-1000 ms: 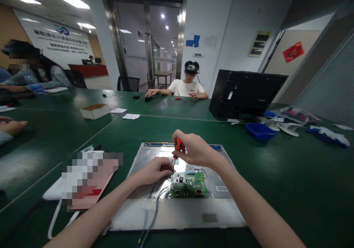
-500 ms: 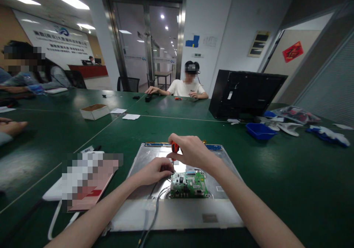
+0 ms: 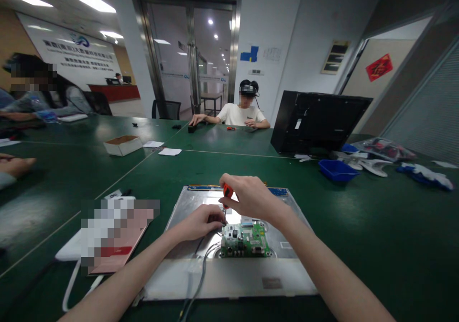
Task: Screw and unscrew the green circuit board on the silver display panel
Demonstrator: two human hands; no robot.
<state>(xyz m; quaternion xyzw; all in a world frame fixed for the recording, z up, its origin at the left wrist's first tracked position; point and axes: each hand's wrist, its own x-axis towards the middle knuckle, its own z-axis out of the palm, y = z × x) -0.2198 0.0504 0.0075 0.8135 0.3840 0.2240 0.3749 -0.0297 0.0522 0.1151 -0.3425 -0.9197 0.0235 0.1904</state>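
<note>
My right hand [image 3: 251, 196] grips a red and black screwdriver [image 3: 227, 191] from above, its shaft pointing down at the upper left corner of a green circuit board [image 3: 245, 240]. Closed fingers of my left hand [image 3: 205, 221] meet at that same corner, close to the screwdriver tip. Whether they pinch the shaft or a small part there cannot be made out. The board lies on the metal back of a flat display panel [image 3: 251, 276]. Grey cables [image 3: 203, 269] run from the board's left side down over the panel's near edge.
A white device and a pink sheet [image 3: 122, 252] lie left of the panel. Further off are an open white box [image 3: 123, 146], papers [image 3: 170, 152], a black monitor [image 3: 319, 123], a blue tray [image 3: 338, 170] and gloves [image 3: 426, 174]. Another person [image 3: 240, 114] sits across the table.
My right hand and the screwdriver have shifted very slightly. My left hand, the circuit board and the panel stay where they were.
</note>
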